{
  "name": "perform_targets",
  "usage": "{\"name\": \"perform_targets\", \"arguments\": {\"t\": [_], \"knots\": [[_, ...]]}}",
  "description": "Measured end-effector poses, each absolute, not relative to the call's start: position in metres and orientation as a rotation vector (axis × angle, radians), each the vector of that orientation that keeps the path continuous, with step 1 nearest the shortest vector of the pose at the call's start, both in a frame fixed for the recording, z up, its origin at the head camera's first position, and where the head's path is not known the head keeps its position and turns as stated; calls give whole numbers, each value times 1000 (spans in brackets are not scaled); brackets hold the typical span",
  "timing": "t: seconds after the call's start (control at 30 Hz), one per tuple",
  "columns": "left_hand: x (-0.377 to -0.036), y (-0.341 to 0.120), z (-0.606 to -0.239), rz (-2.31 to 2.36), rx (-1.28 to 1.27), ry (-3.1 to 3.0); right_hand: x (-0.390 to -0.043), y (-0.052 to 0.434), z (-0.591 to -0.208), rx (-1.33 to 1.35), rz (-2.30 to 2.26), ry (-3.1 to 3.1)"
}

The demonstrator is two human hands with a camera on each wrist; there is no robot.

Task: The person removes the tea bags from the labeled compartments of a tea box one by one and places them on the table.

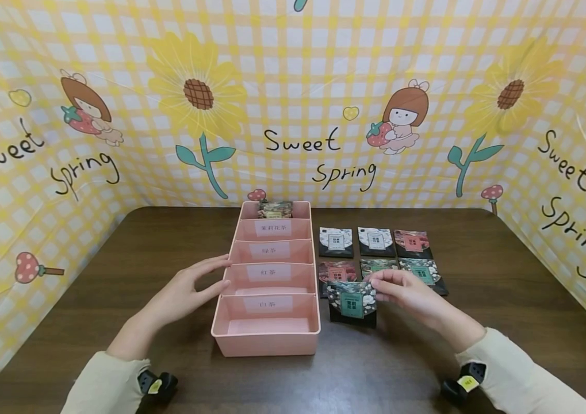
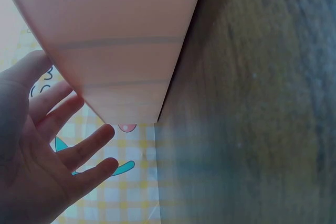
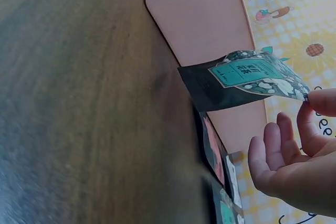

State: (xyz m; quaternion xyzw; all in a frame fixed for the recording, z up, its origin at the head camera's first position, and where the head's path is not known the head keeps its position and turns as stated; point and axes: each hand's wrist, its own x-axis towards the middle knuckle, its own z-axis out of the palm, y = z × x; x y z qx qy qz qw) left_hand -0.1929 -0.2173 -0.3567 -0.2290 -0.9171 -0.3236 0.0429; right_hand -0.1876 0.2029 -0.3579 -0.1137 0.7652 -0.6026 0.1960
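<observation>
My right hand (image 1: 401, 293) pinches the upper corner of a black tea sachet (image 1: 352, 305) with a green label and white flowers. In the right wrist view the sachet (image 3: 236, 80) hangs from thumb and forefinger, raised over the table beside the box. A long pink divided box (image 1: 267, 345) with paper labels on its dividers stands to the left of it. My left hand (image 1: 186, 293) has its fingers spread, with fingertips right at the box's left rim. In the left wrist view those fingers (image 2: 86, 148) are extended along the side wall.
Several sachets lie in two rows right of the box: white-labelled (image 1: 336, 241), red-labelled (image 1: 413, 244) and green-labelled (image 1: 424, 272). More sachets (image 1: 275, 210) stand in the box's far compartment. A yellow checked cloth (image 1: 293, 86) surrounds the brown table (image 1: 65, 276) at back and sides.
</observation>
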Motion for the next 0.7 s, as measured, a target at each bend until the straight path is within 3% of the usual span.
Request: {"name": "perform_targets", "arguments": {"t": [0.7], "knots": [[-193,-217,-357,-992,-699,-2805,-190,194,-376,-309,-1624,2268]]}}
